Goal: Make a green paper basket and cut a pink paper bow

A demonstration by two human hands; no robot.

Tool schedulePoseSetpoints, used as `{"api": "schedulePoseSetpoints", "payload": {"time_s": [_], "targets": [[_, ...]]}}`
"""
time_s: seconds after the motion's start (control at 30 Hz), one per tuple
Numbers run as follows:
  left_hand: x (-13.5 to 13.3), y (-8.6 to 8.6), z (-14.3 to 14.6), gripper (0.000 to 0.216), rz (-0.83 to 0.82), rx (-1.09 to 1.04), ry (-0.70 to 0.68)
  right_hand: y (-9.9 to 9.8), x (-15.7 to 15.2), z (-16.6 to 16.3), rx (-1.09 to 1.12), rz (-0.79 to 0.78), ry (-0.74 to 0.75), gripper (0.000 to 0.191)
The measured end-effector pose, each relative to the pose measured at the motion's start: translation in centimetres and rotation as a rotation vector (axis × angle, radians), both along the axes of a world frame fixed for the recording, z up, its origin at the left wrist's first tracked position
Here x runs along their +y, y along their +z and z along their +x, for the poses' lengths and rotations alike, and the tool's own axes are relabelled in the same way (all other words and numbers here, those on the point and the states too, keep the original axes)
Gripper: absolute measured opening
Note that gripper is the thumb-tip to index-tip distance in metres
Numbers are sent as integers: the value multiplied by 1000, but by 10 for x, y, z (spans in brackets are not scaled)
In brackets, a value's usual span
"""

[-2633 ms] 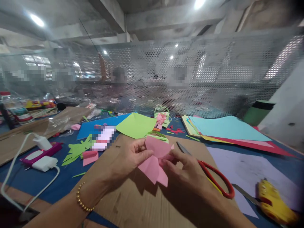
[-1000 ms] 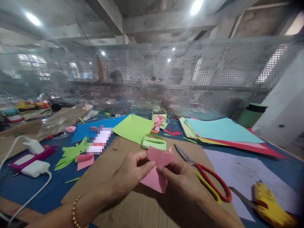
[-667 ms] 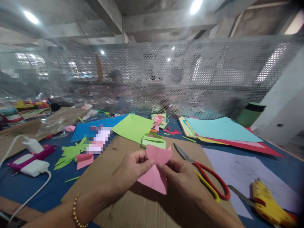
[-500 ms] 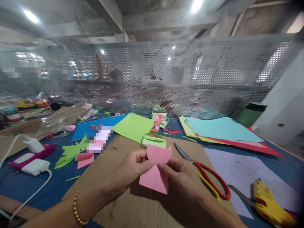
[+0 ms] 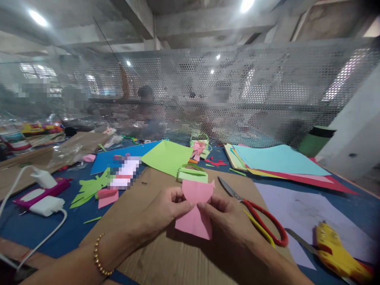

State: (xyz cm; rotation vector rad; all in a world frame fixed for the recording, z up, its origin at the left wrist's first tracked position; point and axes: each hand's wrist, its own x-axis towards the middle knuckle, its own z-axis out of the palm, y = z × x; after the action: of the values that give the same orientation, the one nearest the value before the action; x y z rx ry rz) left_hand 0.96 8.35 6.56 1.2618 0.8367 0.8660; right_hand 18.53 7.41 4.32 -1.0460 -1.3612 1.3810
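Note:
Both hands pinch a cut piece of pink paper (image 5: 195, 225) at its narrow waist, above a sheet of brown cardboard (image 5: 166, 261). My left hand (image 5: 168, 206) grips its left side between thumb and fingers; my right hand (image 5: 222, 211) grips the right side, thumb tip close to the other thumb. The pink paper has a rounded upper part with a small point at its right corner and a flared lower part. Just behind it sits a small light-green paper box with a handle (image 5: 192, 175). Scissors with red and yellow handles (image 5: 264, 221) lie beside my right hand.
At right are a yellow glue gun (image 5: 335, 249), a lilac sheet (image 5: 285, 198) and stacked coloured paper (image 5: 282, 160). Left are green paper cutouts (image 5: 92, 190), a folded pink piece (image 5: 107, 198) and a purple power strip with white plugs (image 5: 44, 194). A perforated screen (image 5: 178, 91) stands behind.
The pink paper has tilted slightly, its upper part leaning a little differently between my fingers. Both hands keep their pinch, and the view has shifted slightly.

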Motion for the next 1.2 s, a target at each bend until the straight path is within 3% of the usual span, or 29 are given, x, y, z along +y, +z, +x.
{"api": "schedulePoseSetpoints", "payload": {"time_s": [0.13, 0.3, 0.83, 1.2], "targets": [[3, 2, 0, 26, 15, -3, 66, 3, 0, 1, 16, -3, 11, 44], [9, -2, -3, 20, 63, 37, 132, 2, 4, 9, -66, 4, 65, 39], [6, 2, -4, 19, 77, 17, 122, -4, 6, 11, -96, 11, 83, 43], [16, -13, -4, 25, 11, -71, 96, 6, 4, 12, -270, 80, 73, 41]]}}
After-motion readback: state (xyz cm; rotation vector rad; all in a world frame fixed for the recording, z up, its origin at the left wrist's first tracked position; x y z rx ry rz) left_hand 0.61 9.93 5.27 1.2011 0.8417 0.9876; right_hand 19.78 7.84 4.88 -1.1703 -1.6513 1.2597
